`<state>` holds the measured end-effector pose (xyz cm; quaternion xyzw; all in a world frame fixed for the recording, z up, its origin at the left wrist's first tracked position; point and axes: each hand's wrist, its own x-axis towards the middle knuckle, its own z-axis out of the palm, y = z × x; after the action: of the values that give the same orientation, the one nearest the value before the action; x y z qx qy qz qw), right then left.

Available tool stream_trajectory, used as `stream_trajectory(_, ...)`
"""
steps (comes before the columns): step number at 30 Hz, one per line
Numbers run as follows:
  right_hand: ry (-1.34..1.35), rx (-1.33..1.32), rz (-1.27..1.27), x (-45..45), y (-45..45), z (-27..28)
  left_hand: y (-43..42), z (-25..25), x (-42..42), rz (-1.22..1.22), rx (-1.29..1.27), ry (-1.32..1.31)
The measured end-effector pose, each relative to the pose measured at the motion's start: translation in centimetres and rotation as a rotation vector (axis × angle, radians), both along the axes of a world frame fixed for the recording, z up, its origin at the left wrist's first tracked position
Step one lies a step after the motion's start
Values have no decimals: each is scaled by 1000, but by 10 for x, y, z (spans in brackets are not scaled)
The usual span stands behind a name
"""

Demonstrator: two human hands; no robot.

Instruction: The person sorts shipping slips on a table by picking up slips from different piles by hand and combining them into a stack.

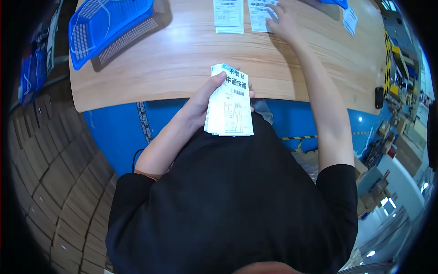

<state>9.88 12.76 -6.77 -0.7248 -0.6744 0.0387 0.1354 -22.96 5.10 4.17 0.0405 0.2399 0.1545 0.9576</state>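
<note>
Slip stack (235,107) is clamped in left hand (202,98), thumb on top, by edge of table (182,59); slip pile (258,19) farther up is overlapped by right hand (285,23), thumb and fingers apart.

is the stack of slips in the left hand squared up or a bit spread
A bit spread: the stack in the left hand shows edges of lower slips jutting out along its left side and bottom.

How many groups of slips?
4: held group in left hand; second group at right hand; third group left of that; fourth group at upper right. Others may be hidden.
</note>
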Motion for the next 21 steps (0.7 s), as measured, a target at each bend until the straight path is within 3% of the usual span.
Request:
stream_trajectory(4,-70,86,92,-7,34,7,-2,4,-4,72,-15,2)
stream_trajectory(9,-132,-189,196,6,14,-5,2,2,-9,113,47,-55)
stream_trajectory(13,-117,-142,214,-23,-69,20,10,-8,-5,84,66,11)
stream_trajectory(21,-67,-32,8,-80,-188,46,24,-34,13,-73,70,11)
